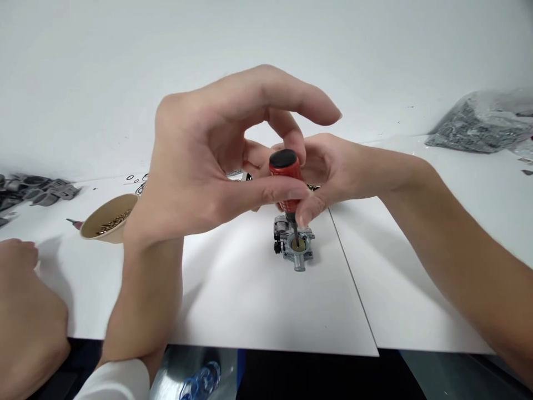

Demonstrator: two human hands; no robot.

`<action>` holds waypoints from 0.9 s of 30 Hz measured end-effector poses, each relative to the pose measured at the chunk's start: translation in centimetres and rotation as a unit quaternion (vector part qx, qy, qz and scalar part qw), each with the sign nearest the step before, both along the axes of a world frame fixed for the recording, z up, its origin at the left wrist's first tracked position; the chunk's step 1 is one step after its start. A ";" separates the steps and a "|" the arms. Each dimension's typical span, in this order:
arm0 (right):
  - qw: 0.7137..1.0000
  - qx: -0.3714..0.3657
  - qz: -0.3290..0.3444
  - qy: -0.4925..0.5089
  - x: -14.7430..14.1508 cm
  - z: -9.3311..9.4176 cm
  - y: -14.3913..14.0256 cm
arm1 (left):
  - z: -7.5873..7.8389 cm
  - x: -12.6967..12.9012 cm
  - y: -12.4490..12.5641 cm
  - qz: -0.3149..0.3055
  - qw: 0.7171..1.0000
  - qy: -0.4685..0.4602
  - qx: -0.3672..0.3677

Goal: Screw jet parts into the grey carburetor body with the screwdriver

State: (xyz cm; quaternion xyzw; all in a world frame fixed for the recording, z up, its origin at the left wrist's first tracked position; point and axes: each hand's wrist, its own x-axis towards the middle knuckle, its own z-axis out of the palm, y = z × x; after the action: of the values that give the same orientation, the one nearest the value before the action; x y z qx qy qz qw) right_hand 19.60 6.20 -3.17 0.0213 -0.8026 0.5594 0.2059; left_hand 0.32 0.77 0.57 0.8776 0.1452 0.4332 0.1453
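Note:
A screwdriver (284, 161) with a red handle and black end cap stands nearly upright, tilted slightly. My left hand (195, 161) is curled round the upper handle, its thumb lying across the front and its index finger raised off it. From the other side, my right hand (333, 166) grips the handle, with its thumb at the lower part; some of its fingers are hidden behind. The screwdriver's shaft reaches down into the round bore of a small metal carburetor or throttle body (299, 260), where a brass-coloured disc shows. This metal part rests on the white table (250, 311).
At left stands a tan bowl (94, 228) of small brass-coloured parts, with grey metal castings (52, 191) beyond. Another person's hand (29, 311) is at the lower left. A clear bag of grey parts (474, 125) lies back right. A seam (353, 278) crosses the tabletop.

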 end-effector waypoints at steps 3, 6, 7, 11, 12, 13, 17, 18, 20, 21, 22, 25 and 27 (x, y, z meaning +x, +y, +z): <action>0.999 0.005 0.034 -0.009 0.4 0.0 0.4 | 0.2 0.0 -0.4 0.020 0.999 -0.006 -0.026; 1.000 0.019 0.023 -0.010 0.6 0.0 0.7 | 0.4 0.0 -0.1 -0.024 0.999 0.012 -0.029; 1.000 0.022 0.013 -0.007 0.5 0.0 0.7 | 0.4 -0.1 0.0 -0.041 0.999 0.015 -0.024; 1.000 0.027 -0.003 0.004 0.1 0.0 0.3 | 0.4 -0.3 0.4 -0.028 0.999 0.016 -0.027; 1.000 0.026 0.006 0.007 0.0 0.0 0.2 | 0.4 -0.4 0.3 -0.019 0.999 0.016 -0.033; 1.000 0.022 0.018 0.008 0.1 0.0 0.2 | 0.4 -0.4 0.2 -0.011 0.999 0.013 -0.040; 0.998 0.003 0.053 0.017 0.5 0.0 0.4 | 0.6 -0.6 -0.2 0.007 0.998 0.016 -0.067; 0.998 0.005 0.051 0.023 0.5 0.1 0.4 | 0.7 -0.5 -0.2 -0.001 0.998 0.019 -0.063; 0.999 0.023 0.018 0.019 0.4 0.2 0.3 | 0.7 -0.4 -0.1 -0.020 0.998 0.026 -0.045; 0.999 0.038 -0.008 0.010 0.3 0.2 0.2 | 0.6 -0.3 -0.1 -0.022 0.999 0.027 -0.034; 0.998 0.051 -0.032 -0.001 0.1 0.2 0.1 | 0.6 -0.3 0.0 -0.021 0.999 0.031 -0.027; 0.997 0.053 -0.048 -0.007 -0.2 0.2 -0.2 | 0.5 -0.3 -0.2 -0.003 0.999 0.025 -0.031; 1.000 0.018 -0.014 0.007 -0.1 0.0 -0.1 | 0.5 -0.5 -0.4 0.019 0.997 0.010 -0.069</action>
State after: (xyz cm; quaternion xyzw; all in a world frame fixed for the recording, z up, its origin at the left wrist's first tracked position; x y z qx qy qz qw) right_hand 19.49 6.12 -3.13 0.0174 -0.8113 0.5417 0.2194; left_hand -0.15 0.33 1.08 0.8669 0.1930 0.4159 0.1955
